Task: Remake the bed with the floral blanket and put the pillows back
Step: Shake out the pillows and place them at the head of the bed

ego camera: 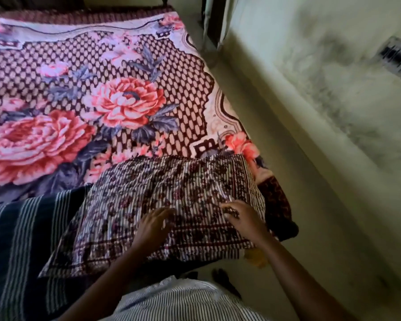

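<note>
While both hands lie on it, the patterned pillow sits at the near right corner of the bed, on top of the floral blanket. Just left of it lies a dark striped pillow, whose right edge is overlapped by the patterned pillow's left end. At the bed's right edge, just beside the patterned pillow, a dark maroon fold of cloth hangs over the side. A small yellow item shows under the pillow's near right corner; what it is cannot be told. A stained pale wall runs along the right edge of the bed and carries a switch plate.

The patterned pillow has fine pale and dark stripes with maroon flower clusters and a maroon border band. The blanket is spread flat, showing large pink and red blooms, grey-blue leaves and a brown lattice ground.

The pillow's long axis runs across the bed, along its near edge, with the right end lying somewhat farther up the bed. The blanket's length runs toward the far edge.

The left hand, blurred, rests flat with fingers spread, holding nothing. The right hand rests with fingers loosely bent and tips on the cover.
</note>
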Available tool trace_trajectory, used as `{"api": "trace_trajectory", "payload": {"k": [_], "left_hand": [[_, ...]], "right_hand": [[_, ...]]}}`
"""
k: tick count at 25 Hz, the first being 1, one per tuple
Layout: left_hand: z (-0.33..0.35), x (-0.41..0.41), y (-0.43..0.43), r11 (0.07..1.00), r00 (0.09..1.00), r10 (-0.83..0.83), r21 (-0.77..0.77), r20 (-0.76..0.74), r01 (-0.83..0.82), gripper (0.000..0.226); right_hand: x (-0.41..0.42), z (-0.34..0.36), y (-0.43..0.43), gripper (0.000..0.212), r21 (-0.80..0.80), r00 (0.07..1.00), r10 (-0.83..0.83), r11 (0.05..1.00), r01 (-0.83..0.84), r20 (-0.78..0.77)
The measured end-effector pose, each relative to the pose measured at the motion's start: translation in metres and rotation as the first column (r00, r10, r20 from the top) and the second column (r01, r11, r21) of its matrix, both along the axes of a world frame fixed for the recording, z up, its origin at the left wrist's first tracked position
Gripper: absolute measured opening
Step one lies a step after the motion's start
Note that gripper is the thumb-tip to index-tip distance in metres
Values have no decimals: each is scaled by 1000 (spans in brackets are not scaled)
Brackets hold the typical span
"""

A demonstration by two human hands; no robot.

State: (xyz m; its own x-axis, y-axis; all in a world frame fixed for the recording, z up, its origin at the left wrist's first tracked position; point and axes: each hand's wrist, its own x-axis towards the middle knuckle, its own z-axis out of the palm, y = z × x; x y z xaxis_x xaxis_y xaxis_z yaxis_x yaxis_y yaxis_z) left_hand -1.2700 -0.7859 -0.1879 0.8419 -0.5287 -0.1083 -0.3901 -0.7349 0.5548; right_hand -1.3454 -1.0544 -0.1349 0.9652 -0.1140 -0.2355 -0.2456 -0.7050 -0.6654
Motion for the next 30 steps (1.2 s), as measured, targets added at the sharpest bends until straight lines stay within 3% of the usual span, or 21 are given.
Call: {"api": "trace_trajectory", "payload": {"k": [3, 5, 7, 9, 12, 15, 18, 21, 24, 25, 27, 30], "left_hand": [[-9, -23, -16, 979, 989, 33, 202, -147, -2, 74], [-13, -39, -26, 937, 985, 55, 349, -163, 5, 107], [-15, -55, -38, 907, 980, 84, 421, -182, 0, 115], [-17, -66, -49, 912, 971, 138, 408, -195, -48, 113], [-26, -78, -55, 918, 980, 175, 375, -91, -130, 124], [-31, -89, -56, 888, 991, 132, 445, -2, -118, 137], [-30, -91, -66, 863, 971, 212, 445, 112, -239, 126], [-19, -77, -79, 864, 877, 351, 248, 329, -439, 83], [-3, -92, -103, 864, 759, 402, 63, 512, -500, 46], [-1, -100, -110, 876, 769, 394, 47, 503, -480, 43], [-13, -113, -120, 918, 855, 322, 88, 407, -388, 44], [-25, -115, -119, 970, 977, 162, 158, 137, -183, 51]], "right_hand": [[-7, -11, -30, 37, -6, 996, 63, 998, -64, -59], [-10, -23, -34, 63, 28, 951, 224, 974, -223, -214], [-13, -43, -33, 93, -66, 835, 412, 883, -464, -365], [-19, -60, -30, 104, -237, 781, 496, 764, -601, -380], [-25, -69, -25, 100, -402, 807, 517, 700, -590, -286], [-13, -62, -27, 72, -456, 791, 589, 666, -590, -164], [15, -32, -36, 65, -513, 662, 748, 592, -622, 60], [49, 11, -51, 62, -587, 472, 846, 518, -622, 247], [63, 48, -82, 55, -630, 307, 913, 407, -662, 267], [61, 48, -95, 59, -632, 306, 919, 392, -668, 247], [42, 25, -118, 64, -641, 395, 912, 371, -672, 114], [2, -24, -137, 71, -498, 541, 781, 351, -793, -310]]}}
